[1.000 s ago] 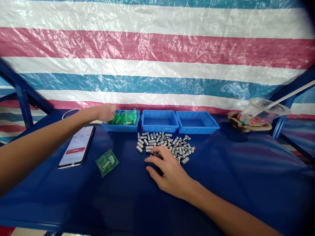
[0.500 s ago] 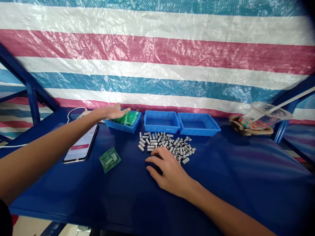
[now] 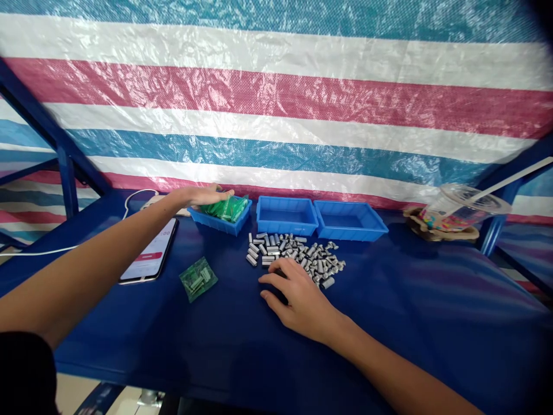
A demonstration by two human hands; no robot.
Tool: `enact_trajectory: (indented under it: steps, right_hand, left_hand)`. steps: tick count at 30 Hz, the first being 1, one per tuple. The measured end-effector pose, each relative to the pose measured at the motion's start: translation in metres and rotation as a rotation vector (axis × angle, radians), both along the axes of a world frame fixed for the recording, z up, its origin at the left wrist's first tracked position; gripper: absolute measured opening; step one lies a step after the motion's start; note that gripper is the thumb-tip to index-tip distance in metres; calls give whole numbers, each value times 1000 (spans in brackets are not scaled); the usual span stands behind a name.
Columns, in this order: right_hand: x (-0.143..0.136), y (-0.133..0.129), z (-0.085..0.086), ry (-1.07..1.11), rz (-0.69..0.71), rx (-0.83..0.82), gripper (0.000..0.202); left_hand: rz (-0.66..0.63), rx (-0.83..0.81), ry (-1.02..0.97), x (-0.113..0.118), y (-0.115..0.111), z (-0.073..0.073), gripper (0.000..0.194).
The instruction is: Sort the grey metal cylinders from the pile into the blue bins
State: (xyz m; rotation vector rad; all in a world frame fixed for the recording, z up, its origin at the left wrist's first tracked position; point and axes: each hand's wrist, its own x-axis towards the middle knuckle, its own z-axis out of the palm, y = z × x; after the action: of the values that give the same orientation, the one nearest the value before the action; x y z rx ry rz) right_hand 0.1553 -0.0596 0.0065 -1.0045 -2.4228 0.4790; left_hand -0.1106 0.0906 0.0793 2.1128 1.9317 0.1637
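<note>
My left hand [image 3: 207, 196] lies over the left blue bin [image 3: 222, 226], its fingers stretched across the green packets [image 3: 230, 208] heaped inside. My right hand [image 3: 298, 297] rests on the table at the near side of a pile of metal cylinders and screws [image 3: 317, 259], fingers spread and curved, with nothing visible in them. One green packet [image 3: 199, 279] holding metal pieces lies flat between the phone and my right hand.
Two more blue bins, the middle one [image 3: 286, 226] and the right one [image 3: 352, 232], stand behind the pile. A phone [image 3: 149, 253] with a white cable is at left. A plastic cup [image 3: 460, 210] sits on cardboard at right.
The whole view has shifted slightly, with the table items a little further right. My left hand's fingers lie flatter over the packets. My right hand stays beside the pile.
</note>
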Motion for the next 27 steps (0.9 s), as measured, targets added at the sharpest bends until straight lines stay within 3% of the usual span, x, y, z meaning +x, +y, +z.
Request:
enact_trajectory:
  steps: [3, 6, 10, 16, 22, 27]
  right_hand:
    - [0, 1, 0, -10, -1, -6, 22]
    - [0, 1, 1, -24, 5, -4, 22]
    - [1, 0, 1, -50, 18, -1, 23]
    - [2, 2, 0, -56, 30, -11, 22]
    - [3, 2, 3, -53, 30, 9, 22]
    - [4, 1, 2, -45, 37, 21, 22]
  left_hand:
    - [-34, -126, -2, -2, -3, 5, 86]
    - [-5, -141, 54, 0, -5, 4, 86]
    - [36, -110, 183, 12, -3, 0, 91]
    - [-22, -65, 330, 28, -2, 6, 73]
    - [20, 56, 397, 23, -6, 4, 68]
    - [-31, 111, 494, 13, -10, 5, 49]
